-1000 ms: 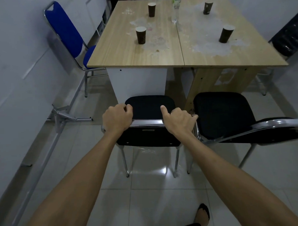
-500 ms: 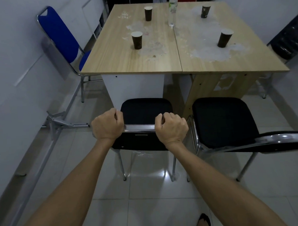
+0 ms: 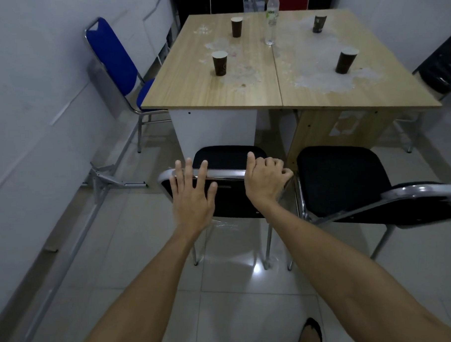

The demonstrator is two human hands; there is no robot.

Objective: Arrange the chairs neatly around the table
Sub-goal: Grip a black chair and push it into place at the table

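Four dark paper cups [image 3: 219,63] and a clear bottle [image 3: 271,19] stand on the table [image 3: 252,92].

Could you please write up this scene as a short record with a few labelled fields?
setting: wooden table on a tiled floor
on table: four paper cups, one water bottle
left hand: open, fingers spread over the black chair's backrest
right hand: closed on that backrest's top rail
other seats: second black chair alongside; blue chair by the wall

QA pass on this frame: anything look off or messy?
Yes. The table top carries pale, patchy residue around the cups, heaviest near the front right cup. The right black chair sits turned askew, its backrest swung rightward.
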